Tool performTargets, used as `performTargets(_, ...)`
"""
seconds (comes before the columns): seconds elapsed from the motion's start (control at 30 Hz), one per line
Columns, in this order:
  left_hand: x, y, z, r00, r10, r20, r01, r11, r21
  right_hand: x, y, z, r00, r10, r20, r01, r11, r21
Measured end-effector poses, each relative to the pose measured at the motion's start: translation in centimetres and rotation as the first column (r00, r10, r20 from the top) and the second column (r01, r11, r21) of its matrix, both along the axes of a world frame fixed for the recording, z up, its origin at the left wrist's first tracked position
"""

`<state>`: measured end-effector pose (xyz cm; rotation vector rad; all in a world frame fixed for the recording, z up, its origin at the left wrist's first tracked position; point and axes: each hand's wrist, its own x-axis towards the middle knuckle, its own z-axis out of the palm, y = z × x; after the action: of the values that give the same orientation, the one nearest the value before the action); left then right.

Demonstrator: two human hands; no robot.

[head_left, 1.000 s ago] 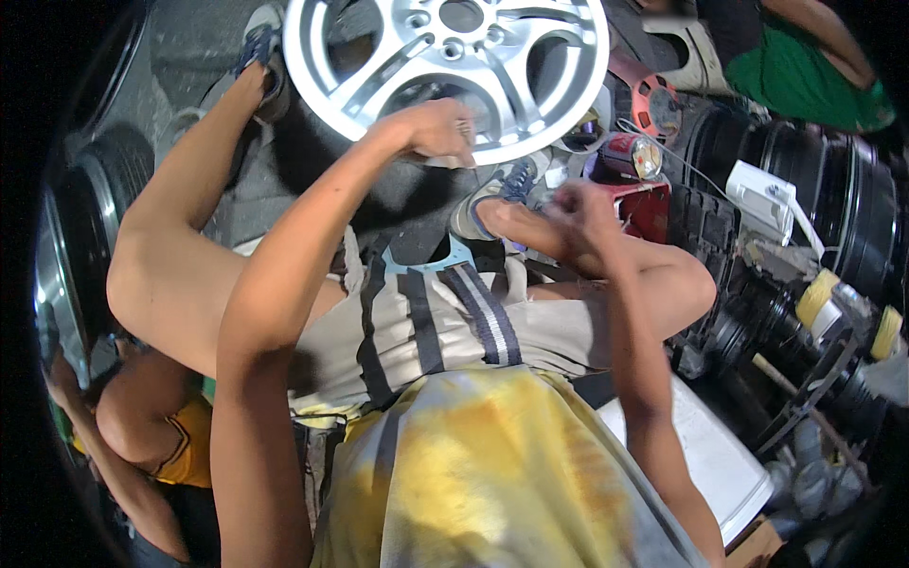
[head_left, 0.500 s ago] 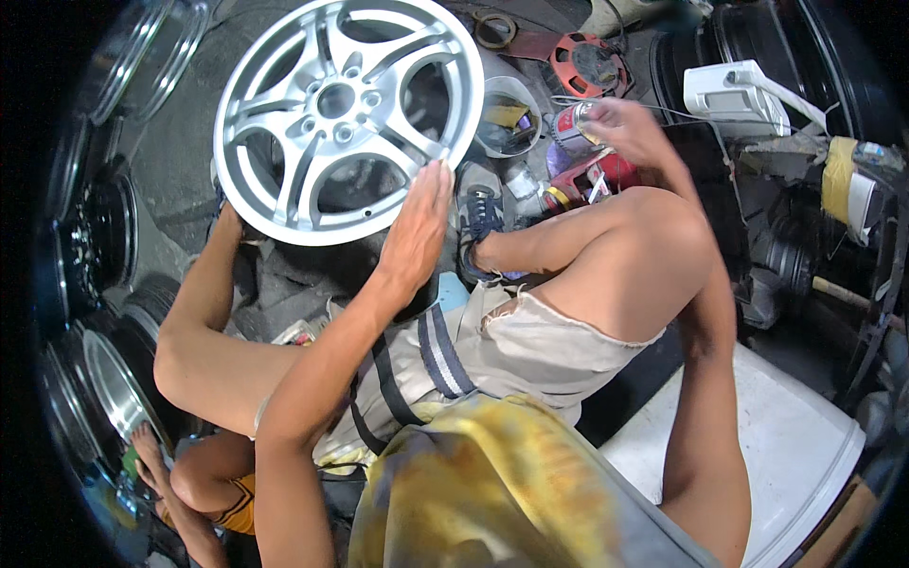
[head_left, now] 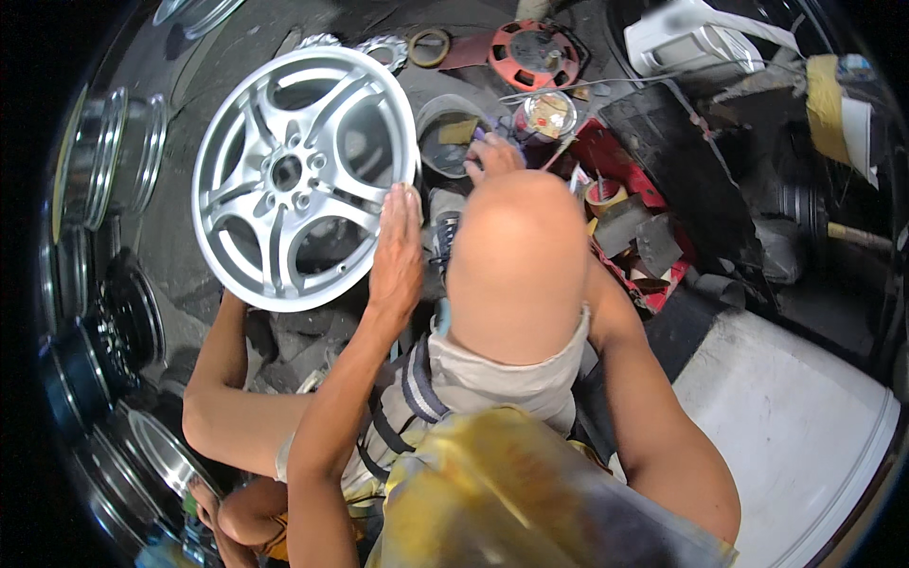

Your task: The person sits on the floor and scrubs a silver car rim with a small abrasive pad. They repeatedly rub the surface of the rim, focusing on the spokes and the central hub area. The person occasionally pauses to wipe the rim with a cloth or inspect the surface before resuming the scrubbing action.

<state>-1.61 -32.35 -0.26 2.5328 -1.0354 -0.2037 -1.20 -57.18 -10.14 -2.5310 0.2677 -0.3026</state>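
Observation:
A silver alloy wheel (head_left: 270,208) with split spokes stands tilted in front of me, its face turned up. My left hand (head_left: 398,256) lies along its right rim, fingers straight and flat against the edge. A small pale patch shows by those fingertips; I cannot make out what it is. Behind my raised right knee, my right hand (head_left: 494,159) reaches down beside a translucent bucket (head_left: 431,118), fingers apart over something purple. The knee hides part of this hand. An open tin can (head_left: 546,115) with a crusted, pale top sits just right of it.
A red tray (head_left: 653,284) holds tape rolls and grey pieces. Beyond the bucket lie a tape ring (head_left: 428,47) and an orange reel (head_left: 533,57). More wheels (head_left: 123,312) line the left. A white box (head_left: 786,426) stands at my right; another person's hand (head_left: 204,497) shows lower left.
My right hand has left the can and moved left toward the bucket. My right knee has swung inward and up. The view has shifted; my left hand stays on the wheel rim.

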Motion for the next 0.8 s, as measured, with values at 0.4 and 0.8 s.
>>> performTargets(0.4,0.1,7.5,1.8,0.94,-0.072,-0.334,0.126,0.982,0.142,0.6,1.5,1.3,0.987,-0.086,-0.133,0.058,0.979,-0.196)
performTargets(0.8,2.3,0.1,-1.3,0.986,-0.036,-0.161,0.005,0.983,-0.185,-12.5,3.3,3.0,0.977,-0.126,0.172,0.072,0.954,0.29)
